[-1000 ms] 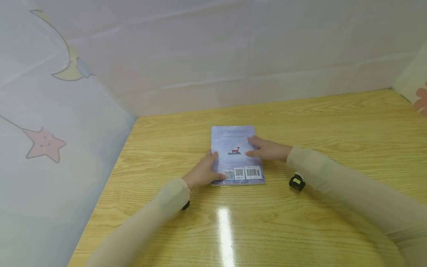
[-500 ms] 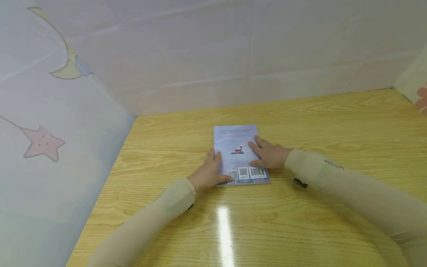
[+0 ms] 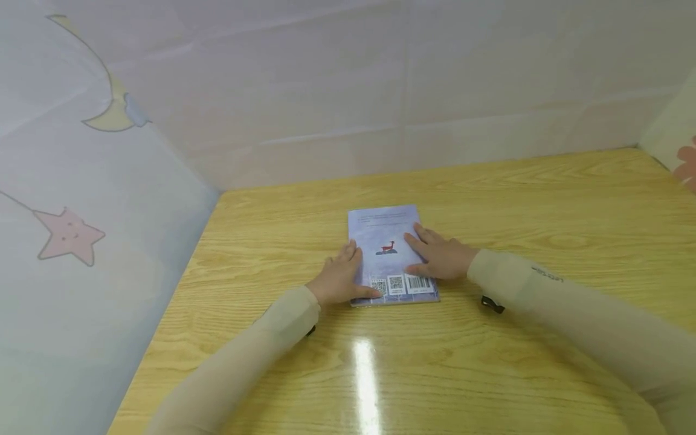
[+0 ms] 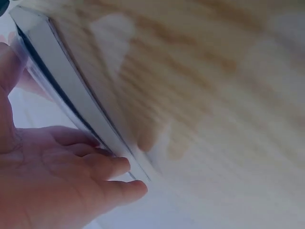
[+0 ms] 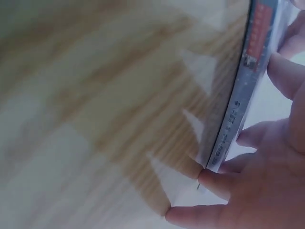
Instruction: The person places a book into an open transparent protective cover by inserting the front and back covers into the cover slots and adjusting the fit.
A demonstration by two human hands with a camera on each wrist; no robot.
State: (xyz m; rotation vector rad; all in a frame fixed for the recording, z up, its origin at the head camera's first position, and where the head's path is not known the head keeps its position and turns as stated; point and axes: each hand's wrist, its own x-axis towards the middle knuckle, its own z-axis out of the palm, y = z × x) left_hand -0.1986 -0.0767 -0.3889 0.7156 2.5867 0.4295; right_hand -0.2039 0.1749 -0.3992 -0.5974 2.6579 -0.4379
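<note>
A book (image 3: 383, 266) lies flat on the wooden table, its pale purple back cover up, showing a small red deer, two QR codes and a barcode. My left hand (image 3: 339, 279) rests at the book's lower left, thumb on the cover. In the left wrist view, the fingers (image 4: 112, 166) lie extended along the white page edge (image 4: 71, 76). On the opposite side, my right hand (image 3: 443, 257) touches the book with spread fingers over its right edge. The right wrist view shows the grey spine (image 5: 238, 95) with a red label, fingertips reaching the table beside it.
The wooden table (image 3: 522, 211) meets a pale wall covering (image 3: 326, 90) at the back. A left side wall (image 3: 136, 241) carries a printed moon and star. A bright light reflection (image 3: 365, 374) lies on the tabletop in front of the book.
The book has shifted slightly to the right, with the left hand following. My right hand's fingers have spread further and its wrist has turned a little, so less of the black wrist device shows.
</note>
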